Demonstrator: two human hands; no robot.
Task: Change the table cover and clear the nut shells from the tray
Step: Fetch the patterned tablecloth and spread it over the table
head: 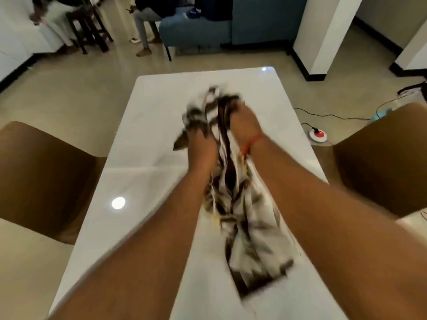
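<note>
A white table cover with a dark leaf print (245, 213) is bunched into a long roll over the middle of the glossy white table (147, 125). My left hand (202, 146) grips the bunched cloth near its far end. Just to the right, my right hand (242, 121), with a red thread at the wrist, is also closed on the cloth. The cloth hangs down between my forearms toward the near edge. The picture is motion-blurred. No tray or nut shells are in view.
Brown chairs stand at the table's left (44, 172) and right (381, 158). A red-and-white socket with a black cable (318, 135) lies on the floor at right. Beyond are a blue sofa (198, 28), a dark stool (87, 28), seated people and a white pillar (328, 31).
</note>
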